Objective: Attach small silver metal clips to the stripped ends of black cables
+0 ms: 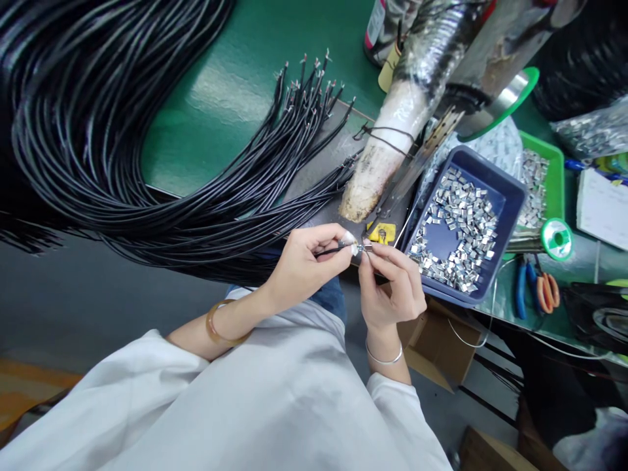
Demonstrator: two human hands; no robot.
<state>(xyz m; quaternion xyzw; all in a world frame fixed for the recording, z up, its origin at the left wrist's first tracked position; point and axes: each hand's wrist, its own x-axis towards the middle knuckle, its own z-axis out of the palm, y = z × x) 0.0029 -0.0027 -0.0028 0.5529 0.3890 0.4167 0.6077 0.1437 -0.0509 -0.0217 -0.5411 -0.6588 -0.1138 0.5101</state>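
My left hand (309, 261) pinches the end of a black cable (328, 251) between thumb and fingers, with white wrapping on the fingertips. Meeting it tip to tip, my right hand (392, 284) grips a small silvery metal connector piece (367, 248) at the cable's end. The fingertips partly hide the joint, so I cannot tell whether the piece is fully on the cable. Just beyond the fingers lies a yellow label (381, 233) on the bench. Right of my right hand stands a dark blue tray (441, 241) holding many small metal shells.
A thick bundle of black cables (235, 190) with stripped ends covers the left bench. A plastic-wrapped duct (392, 131) hangs down close beyond my hands. Rightward are a green tray (560, 176), a solder spool (557, 238), blue-handled pliers (521, 291) and an orange-handled tool (547, 292).
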